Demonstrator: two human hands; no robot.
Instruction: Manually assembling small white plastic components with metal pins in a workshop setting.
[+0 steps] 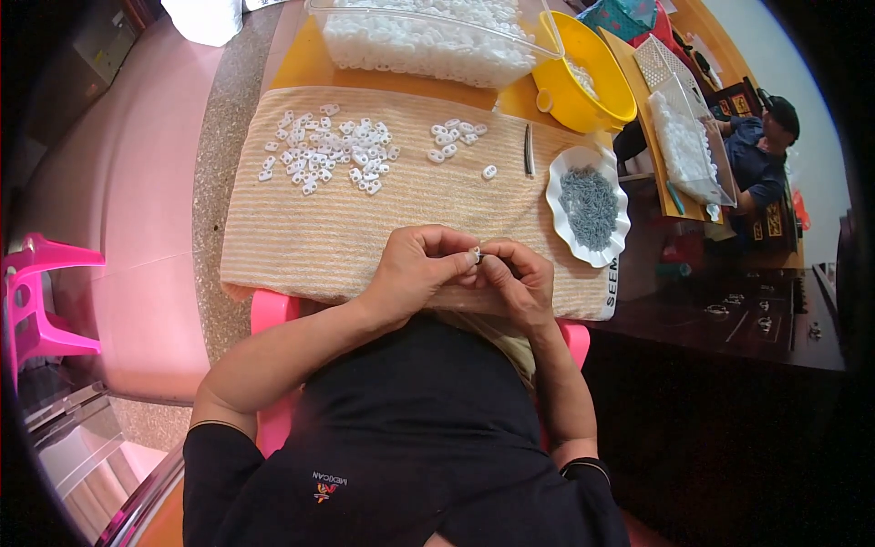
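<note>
My left hand point(410, 272) and my right hand point(521, 283) meet over the towel's near edge. Between left thumb and index finger is a small white plastic piece point(476, 252), mostly covered by fingertips. The right fingers pinch against it; a tiny dark bit shows there, too small to name. Farther off lie scattered white two-hole plastic pieces point(351, 146), a smaller group of white oval pieces point(447, 137) and a single white oval piece point(489, 171). To the right, a scalloped white dish point(556, 230) holds many tiny grey parts point(589, 205). Metal tweezers point(529, 150) lie beside it.
A striped beige towel point(310, 237) covers the table. Behind it stand a clear bin point(428, 18) heaped with white pieces and a yellow basin point(611, 96). At right, another person point(761, 150) sits by a clear box point(684, 150). A pink stool point(46, 301) stands left.
</note>
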